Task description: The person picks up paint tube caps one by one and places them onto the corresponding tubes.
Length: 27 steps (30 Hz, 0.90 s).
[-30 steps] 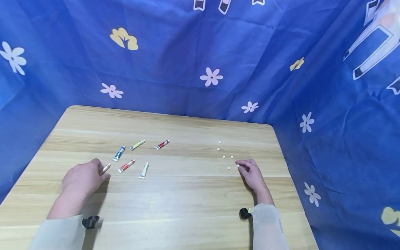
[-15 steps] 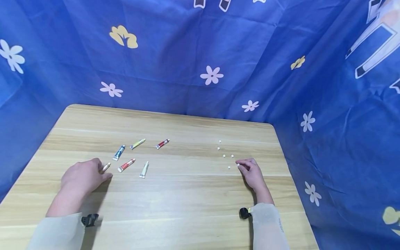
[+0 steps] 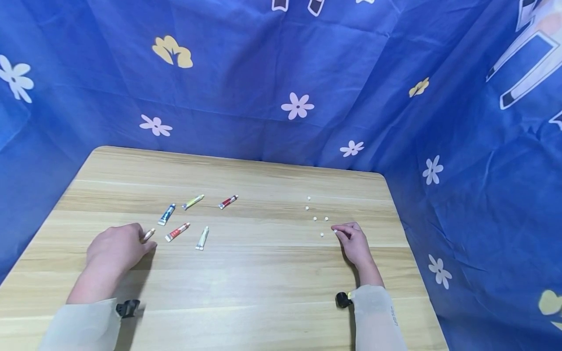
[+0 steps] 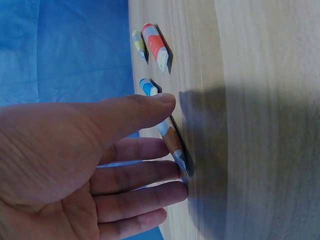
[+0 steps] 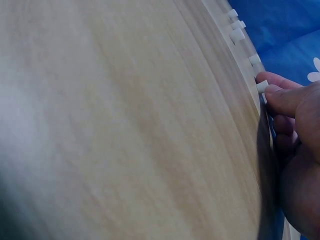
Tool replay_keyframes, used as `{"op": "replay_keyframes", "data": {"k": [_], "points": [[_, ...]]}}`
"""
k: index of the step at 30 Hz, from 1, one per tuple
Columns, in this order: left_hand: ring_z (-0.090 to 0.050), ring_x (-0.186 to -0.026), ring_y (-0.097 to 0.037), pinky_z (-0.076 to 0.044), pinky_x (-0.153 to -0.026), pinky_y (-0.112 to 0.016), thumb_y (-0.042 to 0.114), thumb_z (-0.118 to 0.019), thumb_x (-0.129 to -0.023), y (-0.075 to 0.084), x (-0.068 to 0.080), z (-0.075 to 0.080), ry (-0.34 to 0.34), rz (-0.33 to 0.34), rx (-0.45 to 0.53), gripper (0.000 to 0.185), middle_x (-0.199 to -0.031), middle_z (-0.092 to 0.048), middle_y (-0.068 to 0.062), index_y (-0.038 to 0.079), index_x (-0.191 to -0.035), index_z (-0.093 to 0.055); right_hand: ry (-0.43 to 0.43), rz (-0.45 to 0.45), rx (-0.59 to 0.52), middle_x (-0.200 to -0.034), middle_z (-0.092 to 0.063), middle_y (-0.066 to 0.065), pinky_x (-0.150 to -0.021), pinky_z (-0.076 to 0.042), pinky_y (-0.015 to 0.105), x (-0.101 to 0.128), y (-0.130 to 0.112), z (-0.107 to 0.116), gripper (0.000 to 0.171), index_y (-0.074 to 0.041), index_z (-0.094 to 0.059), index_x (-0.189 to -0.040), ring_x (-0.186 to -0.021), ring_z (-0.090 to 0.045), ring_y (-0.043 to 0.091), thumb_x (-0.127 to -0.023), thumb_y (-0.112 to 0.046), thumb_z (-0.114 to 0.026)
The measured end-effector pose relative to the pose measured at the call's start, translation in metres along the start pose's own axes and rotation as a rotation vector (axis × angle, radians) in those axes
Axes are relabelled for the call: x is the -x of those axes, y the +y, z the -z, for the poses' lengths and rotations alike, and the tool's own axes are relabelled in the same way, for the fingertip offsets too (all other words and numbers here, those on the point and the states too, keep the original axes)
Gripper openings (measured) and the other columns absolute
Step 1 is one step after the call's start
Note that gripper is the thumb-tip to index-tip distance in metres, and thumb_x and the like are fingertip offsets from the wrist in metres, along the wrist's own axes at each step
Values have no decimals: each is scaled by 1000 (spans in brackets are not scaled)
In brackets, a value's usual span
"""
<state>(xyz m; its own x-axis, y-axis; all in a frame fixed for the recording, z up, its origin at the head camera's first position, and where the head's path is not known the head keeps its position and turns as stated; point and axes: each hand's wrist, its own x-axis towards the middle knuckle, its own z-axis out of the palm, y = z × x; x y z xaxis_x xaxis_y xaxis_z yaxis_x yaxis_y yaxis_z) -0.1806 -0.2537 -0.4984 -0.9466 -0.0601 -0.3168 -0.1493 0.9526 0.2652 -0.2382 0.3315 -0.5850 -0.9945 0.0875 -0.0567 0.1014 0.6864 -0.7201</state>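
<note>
At the table's left, my left hand (image 3: 115, 248) is spread around a small brown paint tube (image 4: 172, 140). In the left wrist view its fingers are fairly straight beside the tube, the thumb (image 4: 145, 107) reaches over it, and the tube lies on the table. Part of it is hidden by the hand. My right hand (image 3: 356, 247) pinches a small white cap (image 5: 262, 86) between thumb and forefinger, low at the tabletop. Near the left hand lie a blue tube (image 3: 167, 214), an orange-red tube (image 3: 177, 232) and a pale tube (image 3: 202, 238).
A yellow-green tube (image 3: 193, 202) and a dark red tube (image 3: 228, 202) lie farther back. Several more white caps, one of them a near cap (image 3: 322, 235), are scattered left of and beyond the right hand. A blue patterned cloth (image 3: 246, 87) hangs around the wooden table (image 3: 246, 302).
The left thumb shifts slightly by the brown tube. The right hand keeps its pinch on the white cap in nearly the same place. The other tubes and caps stay put.
</note>
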Motion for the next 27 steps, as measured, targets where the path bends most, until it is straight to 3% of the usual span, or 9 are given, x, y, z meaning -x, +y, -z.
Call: {"op": "replay_keyframes", "data": {"k": [8, 13, 18, 21, 27], "points": [[-55, -69, -31, -43, -56, -43, 29, -73, -100, 4, -2, 5, 15, -15, -21, 26, -76, -63, -13, 9, -86, -65, 6, -7, -23, -128, -64, 13, -114, -49, 52, -2, -1, 2, 21, -11, -81, -122, -125, -64, 34, -106, -13, -68], [-55, -70, -31, -44, -56, -42, 24, -69, -101, 8, -1, 8, 0, -6, -4, 24, -77, -62, -15, 10, -82, -66, 11, -29, -56, -130, -65, 13, -117, -48, 53, -2, -1, 4, 20, -10, -81, -122, -127, -63, 34, -107, -14, -67], [-56, -71, -34, -47, -57, -44, 21, -66, -101, 10, -2, 7, -17, -9, -17, 26, -79, -63, -18, 12, -77, -63, 24, -91, -119, -128, -67, 8, -113, -48, 47, 0, 0, 6, 20, -12, -80, -122, -125, -63, 29, -108, -17, -67], [-55, -72, -33, -46, -58, -43, 21, -67, -100, 8, -3, 5, -22, -11, -16, 26, -79, -62, -17, 12, -76, -61, 30, -111, -150, -130, -68, 8, -111, -47, 44, 0, 1, 7, 20, -13, -78, -123, -126, -62, 27, -109, -17, -64], [-54, -71, -29, -43, -61, -41, 23, -69, -97, -3, 2, -7, 2, -32, 32, 22, -77, -63, -12, 5, -87, -65, 25, -159, -243, -138, -70, 13, -121, -44, 53, 1, 3, 7, 22, -11, -73, -127, -137, -60, 33, -112, -20, -59]]}}
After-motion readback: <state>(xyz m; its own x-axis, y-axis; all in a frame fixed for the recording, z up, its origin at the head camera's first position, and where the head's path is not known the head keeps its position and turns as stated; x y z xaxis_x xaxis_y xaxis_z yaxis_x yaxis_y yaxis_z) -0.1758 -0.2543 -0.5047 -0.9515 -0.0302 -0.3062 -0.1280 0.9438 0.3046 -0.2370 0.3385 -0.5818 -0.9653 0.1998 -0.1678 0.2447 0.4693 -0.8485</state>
